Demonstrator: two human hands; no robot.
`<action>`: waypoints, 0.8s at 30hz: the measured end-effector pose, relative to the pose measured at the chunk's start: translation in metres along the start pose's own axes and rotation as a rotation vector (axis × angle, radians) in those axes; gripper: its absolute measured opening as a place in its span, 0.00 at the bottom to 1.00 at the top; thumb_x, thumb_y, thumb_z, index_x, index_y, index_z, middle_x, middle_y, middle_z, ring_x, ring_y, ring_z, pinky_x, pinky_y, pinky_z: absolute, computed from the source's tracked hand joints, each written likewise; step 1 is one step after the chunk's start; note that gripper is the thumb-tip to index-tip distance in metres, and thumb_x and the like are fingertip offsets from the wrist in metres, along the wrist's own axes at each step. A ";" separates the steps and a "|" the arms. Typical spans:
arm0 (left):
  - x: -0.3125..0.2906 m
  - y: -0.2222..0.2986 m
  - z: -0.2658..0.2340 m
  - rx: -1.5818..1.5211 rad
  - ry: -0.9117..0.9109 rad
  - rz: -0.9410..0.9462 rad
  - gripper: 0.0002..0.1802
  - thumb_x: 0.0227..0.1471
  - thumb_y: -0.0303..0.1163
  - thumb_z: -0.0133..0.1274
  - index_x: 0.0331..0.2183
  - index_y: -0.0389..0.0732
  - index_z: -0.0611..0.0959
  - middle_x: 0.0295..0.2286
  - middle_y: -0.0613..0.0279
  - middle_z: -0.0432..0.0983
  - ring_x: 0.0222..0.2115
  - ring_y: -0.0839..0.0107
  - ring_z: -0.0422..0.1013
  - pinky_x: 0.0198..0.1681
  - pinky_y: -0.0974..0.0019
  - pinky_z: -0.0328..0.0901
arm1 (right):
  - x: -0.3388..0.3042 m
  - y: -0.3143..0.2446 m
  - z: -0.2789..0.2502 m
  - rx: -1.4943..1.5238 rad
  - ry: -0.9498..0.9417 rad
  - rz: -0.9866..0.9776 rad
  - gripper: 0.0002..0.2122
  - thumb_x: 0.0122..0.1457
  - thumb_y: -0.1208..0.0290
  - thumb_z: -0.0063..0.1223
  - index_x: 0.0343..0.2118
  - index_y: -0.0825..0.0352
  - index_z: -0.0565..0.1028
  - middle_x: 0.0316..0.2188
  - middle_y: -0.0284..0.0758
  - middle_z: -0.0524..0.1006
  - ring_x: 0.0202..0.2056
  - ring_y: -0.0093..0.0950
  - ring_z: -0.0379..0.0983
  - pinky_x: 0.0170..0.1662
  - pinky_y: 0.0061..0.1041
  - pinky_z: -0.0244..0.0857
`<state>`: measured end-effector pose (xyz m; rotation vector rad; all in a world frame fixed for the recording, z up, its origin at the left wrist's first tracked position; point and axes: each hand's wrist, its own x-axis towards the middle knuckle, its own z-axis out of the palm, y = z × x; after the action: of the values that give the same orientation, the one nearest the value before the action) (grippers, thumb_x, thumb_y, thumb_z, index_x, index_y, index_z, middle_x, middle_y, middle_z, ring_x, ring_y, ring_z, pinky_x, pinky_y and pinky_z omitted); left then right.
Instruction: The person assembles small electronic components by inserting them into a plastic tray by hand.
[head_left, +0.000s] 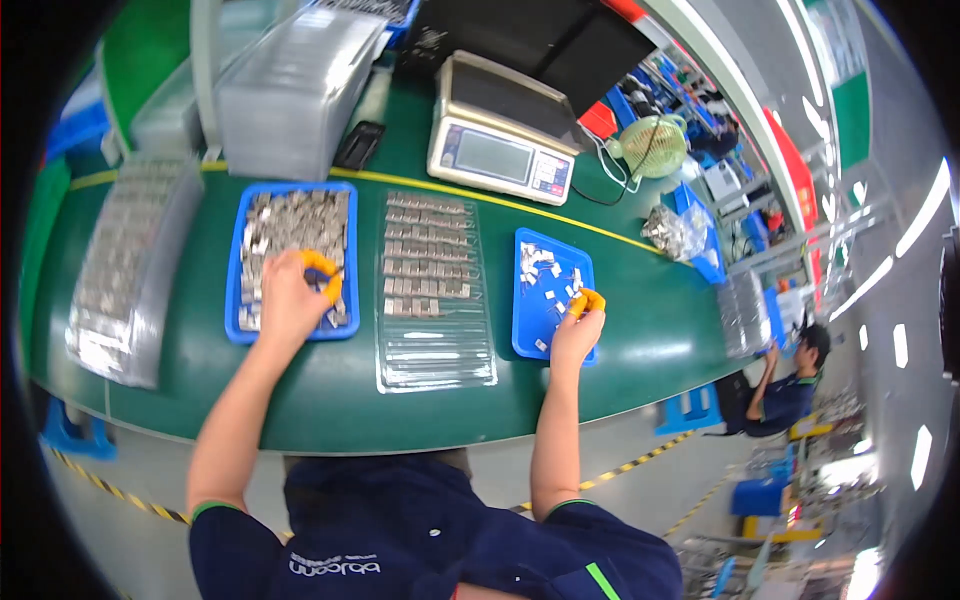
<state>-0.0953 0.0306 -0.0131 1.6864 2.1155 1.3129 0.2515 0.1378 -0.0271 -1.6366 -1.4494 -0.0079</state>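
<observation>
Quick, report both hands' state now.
Left hand: fingers curled over metal parts; whether holding one cannot be told.
Right hand: fingers bent over white parts; grip cannot be told.

Site: factory assembly floor, by appearance. You work at a green table (440,425) bearing blue trays (237,270) of small parts (300,215) and a weighing scale (495,155). Around you: strip lights (925,212), yellow-and-black floor tape (640,461), another person (785,400) dressed in dark blue like you.

Two working hands (288,298) (578,332) — two blue trays (237,270) (529,318) beneath — one scale (495,155), one fan (655,147).
</observation>
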 end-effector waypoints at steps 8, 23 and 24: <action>-0.003 0.006 -0.005 -0.549 -0.010 -0.091 0.06 0.38 0.23 0.57 0.24 0.34 0.78 0.24 0.62 0.76 0.27 0.74 0.71 0.36 0.71 0.64 | 0.000 -0.019 -0.007 0.219 0.008 -0.040 0.07 0.56 0.78 0.46 0.37 0.70 0.71 0.29 0.37 0.75 0.32 0.25 0.72 0.36 0.20 0.64; -0.080 0.079 0.032 -1.257 -0.146 -0.493 0.12 0.40 0.15 0.57 0.33 0.31 0.79 0.32 0.56 0.76 0.34 0.72 0.72 0.41 0.71 0.66 | -0.083 -0.113 -0.036 1.038 -0.772 0.329 0.09 0.46 0.82 0.57 0.33 0.72 0.76 0.31 0.34 0.77 0.34 0.20 0.72 0.41 0.18 0.64; -0.083 0.076 0.034 -1.246 -0.157 -0.495 0.12 0.40 0.15 0.57 0.33 0.31 0.79 0.32 0.56 0.76 0.34 0.72 0.72 0.41 0.71 0.66 | -0.087 -0.111 -0.035 1.046 -0.765 0.342 0.09 0.46 0.82 0.57 0.33 0.72 0.76 0.31 0.34 0.77 0.34 0.20 0.72 0.41 0.18 0.64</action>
<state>0.0097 -0.0217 -0.0143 0.6432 1.0050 1.6470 0.1567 0.0355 0.0131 -0.9609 -1.2733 1.4461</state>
